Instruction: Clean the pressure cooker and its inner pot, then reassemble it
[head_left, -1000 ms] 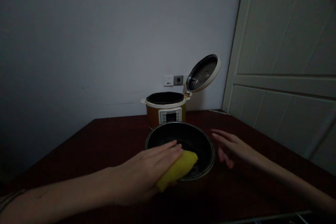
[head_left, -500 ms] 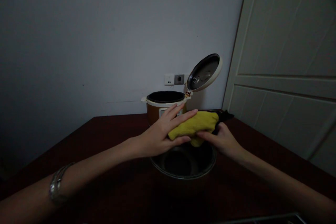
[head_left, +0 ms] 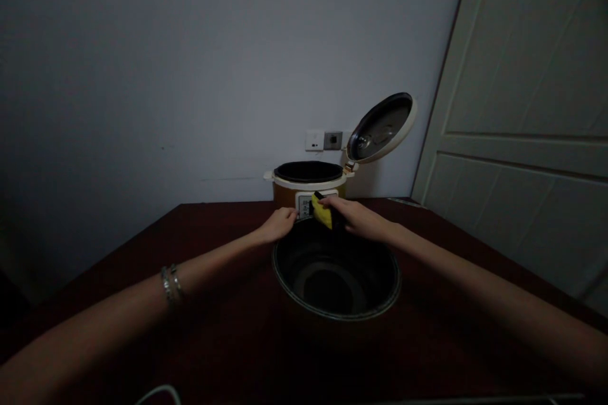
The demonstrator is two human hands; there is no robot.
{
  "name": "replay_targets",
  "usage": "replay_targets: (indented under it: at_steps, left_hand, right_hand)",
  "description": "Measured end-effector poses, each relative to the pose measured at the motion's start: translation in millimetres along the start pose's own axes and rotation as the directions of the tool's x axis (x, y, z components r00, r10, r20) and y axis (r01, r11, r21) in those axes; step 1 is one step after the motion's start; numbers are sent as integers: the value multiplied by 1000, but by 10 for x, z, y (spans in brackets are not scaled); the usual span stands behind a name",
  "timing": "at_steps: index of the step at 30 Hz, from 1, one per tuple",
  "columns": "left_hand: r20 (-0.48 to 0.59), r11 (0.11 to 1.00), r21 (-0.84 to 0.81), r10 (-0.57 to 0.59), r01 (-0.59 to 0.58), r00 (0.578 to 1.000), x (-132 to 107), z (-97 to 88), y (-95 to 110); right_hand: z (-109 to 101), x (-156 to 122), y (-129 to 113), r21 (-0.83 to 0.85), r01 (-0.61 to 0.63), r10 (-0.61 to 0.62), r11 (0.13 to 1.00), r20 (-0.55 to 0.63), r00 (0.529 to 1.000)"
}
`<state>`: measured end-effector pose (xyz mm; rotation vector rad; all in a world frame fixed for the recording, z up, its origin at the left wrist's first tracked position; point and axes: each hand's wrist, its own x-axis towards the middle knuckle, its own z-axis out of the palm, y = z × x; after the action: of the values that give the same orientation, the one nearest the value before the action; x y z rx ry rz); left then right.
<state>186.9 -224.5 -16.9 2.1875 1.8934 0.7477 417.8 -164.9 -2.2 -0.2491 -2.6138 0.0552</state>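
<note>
A dark rice cooker inner pot (head_left: 332,313) stands on the table, its open mouth tilted toward me. My left hand (head_left: 278,226) is closed on the far left part of its rim. In my right hand (head_left: 358,216) is a yellow and black cloth (head_left: 323,211), pinched in the fingers over the pot's far rim. The cloth lies partly hidden in the hand. Just behind both hands is the rice cooker (head_left: 285,193), brown with a white rim and a front control panel. Its round lid (head_left: 384,130) is raised and leans to the right.
The dark red table (head_left: 223,329) runs back to a pale wall (head_left: 190,63) with sockets (head_left: 323,140). To the right stands a white panelled door (head_left: 513,107). A white cord-like loop (head_left: 164,387) shows at the bottom edge.
My left hand has let go of the cloth and moved to the pot's rim. The cloth, now bunched in my right hand, has shifted left. The view has shifted slightly.
</note>
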Motion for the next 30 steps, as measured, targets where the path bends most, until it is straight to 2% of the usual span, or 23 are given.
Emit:
replay_targets:
  at_steps: [4, 7, 9, 15, 20, 23, 26, 28, 30]
  left_hand:
    - [35, 999, -53, 11, -9, 999, 1, 111, -30]
    - [30, 992, -122, -5, 9, 1000, -1, 138, -83]
    - [25, 990, -143, -7, 11, 1000, -3, 141, -102]
    - [22, 994, -105, -33, 35, 999, -22, 118, -61]
    - [10, 996, -64, -54, 54, 999, -38, 110, -27]
    - [1, 997, -53, -60, 60, 998, -41, 114, -20]
    - [-8, 997, -41, -67, 67, 998, -34, 124, -20]
    - [-11, 997, -36, -67, 67, 998, -29, 133, -28]
    - [-26, 998, -5, -56, 56, 998, -32, 139, -42]
  right_hand:
    - [38, -102, 113, 52, -71, 69, 996, 44, 997]
    - [-32, -339, 127, 83, -194, 186, 977, 92, 978]
    - [-92, -523, 55, 91, -274, 263, 957, 115, 958]
    - [-227, -915, -425, 118, -377, 371, 919, 66, 926]
    - [-155, -1082, -886, 187, -451, 468, 873, -53, 882]
    - [11, -1093, -1162, 267, -435, 473, 860, -95, 876]
    - [182, -1029, -1386, 368, -348, 417, 862, -125, 900]
    - [219, -971, -1473, 431, -258, 359, 864, -171, 917]
    - [168, -933, -1498, 509, -206, 364, 836, -232, 902]
